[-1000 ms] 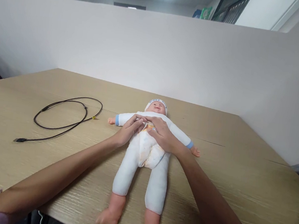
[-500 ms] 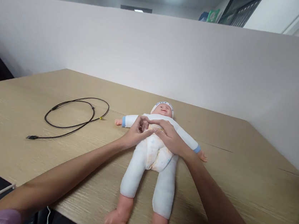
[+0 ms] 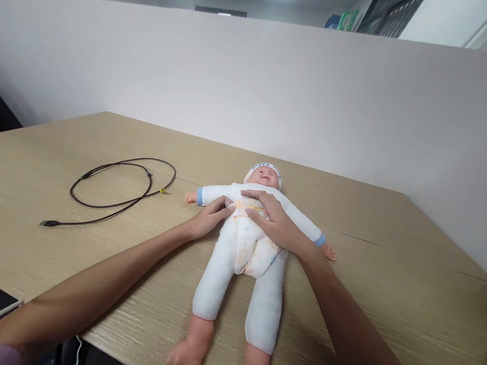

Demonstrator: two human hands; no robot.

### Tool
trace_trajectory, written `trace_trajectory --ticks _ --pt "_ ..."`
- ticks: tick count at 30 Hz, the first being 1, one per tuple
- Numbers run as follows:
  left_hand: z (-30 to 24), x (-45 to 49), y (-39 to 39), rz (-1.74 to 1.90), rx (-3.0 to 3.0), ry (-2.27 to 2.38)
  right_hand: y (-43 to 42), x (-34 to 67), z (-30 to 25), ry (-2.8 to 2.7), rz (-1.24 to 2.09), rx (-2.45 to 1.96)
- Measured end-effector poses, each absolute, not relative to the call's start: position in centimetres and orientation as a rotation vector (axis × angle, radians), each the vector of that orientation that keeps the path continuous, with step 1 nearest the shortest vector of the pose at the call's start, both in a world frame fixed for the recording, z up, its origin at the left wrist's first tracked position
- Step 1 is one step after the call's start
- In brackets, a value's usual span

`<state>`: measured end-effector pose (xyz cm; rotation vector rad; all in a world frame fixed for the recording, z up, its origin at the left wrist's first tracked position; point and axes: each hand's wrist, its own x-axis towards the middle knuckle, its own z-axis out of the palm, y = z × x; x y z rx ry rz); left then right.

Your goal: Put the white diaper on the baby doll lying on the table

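A baby doll (image 3: 241,258) in a white suit with blue cuffs and a white cap lies on its back on the wooden table (image 3: 389,293), feet toward me. It wears a diaper (image 3: 253,248) over the suit. My left hand (image 3: 208,218) pinches the diaper's waist edge at the doll's side, fingers closed. My right hand (image 3: 274,222) rests flat on the doll's belly and chest, fingers stretched out over the top of the diaper.
A black cable (image 3: 114,191) lies looped on the table to the left of the doll, its plug end toward me. A white partition wall (image 3: 254,90) runs behind the table. The table's front edge is close, near the doll's feet.
My left hand has slid from the doll's chest down to the diaper's side. My right hand has flattened onto the belly. The view shifted slightly.
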<state>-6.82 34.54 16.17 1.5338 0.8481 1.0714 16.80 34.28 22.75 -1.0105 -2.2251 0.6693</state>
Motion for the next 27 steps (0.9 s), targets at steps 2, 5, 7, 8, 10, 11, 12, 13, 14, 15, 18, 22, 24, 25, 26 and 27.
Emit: trace_trajectory --ticks 2,5,7,8,10,11,12,13,14,15,18,22,24,25,26,27 --pt "16.6 -7.0 34.9 1.024 1.506 0.817 34.2 16.8 22.9 -2.231 0.667 -1.006" --pt "17.2 -7.6 35.5 0.956 1.484 0.778 34.0 16.7 23.0 -2.238 0.663 -1.007" --pt "17.4 -7.8 35.7 0.915 1.478 0.752 34.0 16.7 23.1 -2.245 0.66 -1.015" --pt "17.5 -7.9 35.8 0.902 1.477 0.742 34.0 16.7 23.1 -2.247 0.658 -1.017" --pt "17.5 -7.9 35.8 0.902 1.475 0.73 34.0 16.7 23.0 -2.25 0.652 -1.015" --pt "17.6 -7.9 35.8 0.909 1.473 0.723 34.1 16.7 22.9 -2.249 0.649 -1.009" --pt "17.6 -7.9 35.8 0.917 1.47 0.715 34.2 16.7 22.8 -2.248 0.648 -1.001" --pt "17.6 -7.9 35.7 0.924 1.468 0.706 34.2 16.8 22.8 -2.248 0.648 -0.993" --pt "17.7 -7.9 35.7 0.928 1.468 0.697 34.3 16.8 22.7 -2.25 0.648 -0.987" --pt "17.8 -7.9 35.6 0.927 1.469 0.69 34.4 16.8 22.6 -2.252 0.648 -0.985" --pt "17.8 -7.7 35.6 0.927 1.465 0.679 34.5 16.8 22.5 -2.259 0.636 -1.0" --pt "17.5 -7.2 35.5 0.977 1.44 0.67 34.4 16.8 22.6 -2.254 0.632 -1.004" --pt "17.4 -7.1 35.6 0.995 1.429 0.672 34.3 16.8 22.6 -2.26 0.63 -1.006" --pt "17.4 -7.2 35.6 0.994 1.425 0.672 34.3 16.8 22.7 -2.265 0.624 -1.005" --pt "17.5 -7.2 35.7 0.989 1.421 0.671 34.3 16.7 22.7 -2.271 0.616 -1.001" --pt "17.6 -7.3 35.7 0.982 1.42 0.669 34.4 16.7 22.7 -2.277 0.609 -0.994"
